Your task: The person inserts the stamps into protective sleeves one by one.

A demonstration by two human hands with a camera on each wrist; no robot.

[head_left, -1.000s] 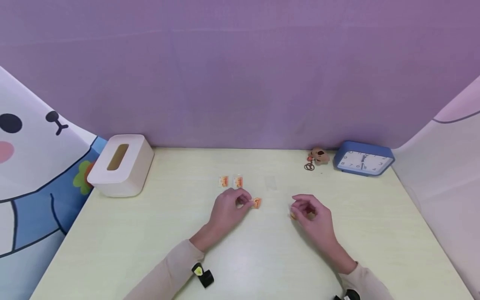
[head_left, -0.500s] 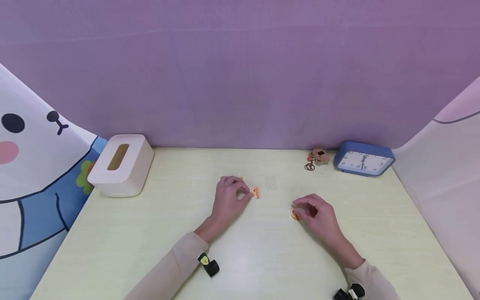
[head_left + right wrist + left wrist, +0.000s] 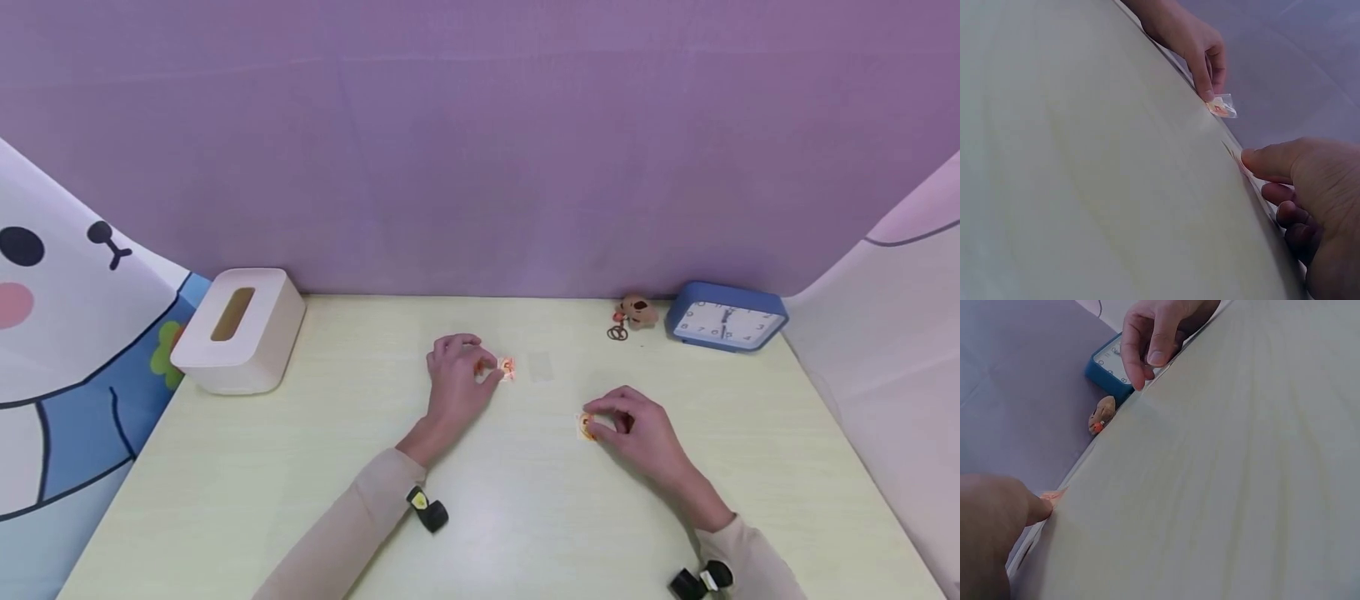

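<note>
My left hand [image 3: 459, 379] pinches a small orange-and-white packet [image 3: 507, 368] between thumb and fingertips over the table's far middle. In the right wrist view clear plastic juts from that packet [image 3: 1222, 107]. Another orange packet [image 3: 479, 365] shows partly through the gap in the left hand, which hides whatever else lies behind it. Further right and nearer, my right hand [image 3: 637, 433] pinches a second small packet [image 3: 585, 426] at its edge, low over the table. Its orange print faces up, and the thumb covers part of it.
A faint clear rectangle [image 3: 540, 367] lies flat between the hands. A white tissue box [image 3: 247, 333] stands at the left. At the back right are a blue clock [image 3: 727, 318] and a brown animal-head keychain [image 3: 639, 312]. A purple cloth [image 3: 480, 167] hangs behind the table.
The left hand has moved away from the body with its packet, covering the packets behind it. The right hand has hardly moved, and more of its packet shows now.
</note>
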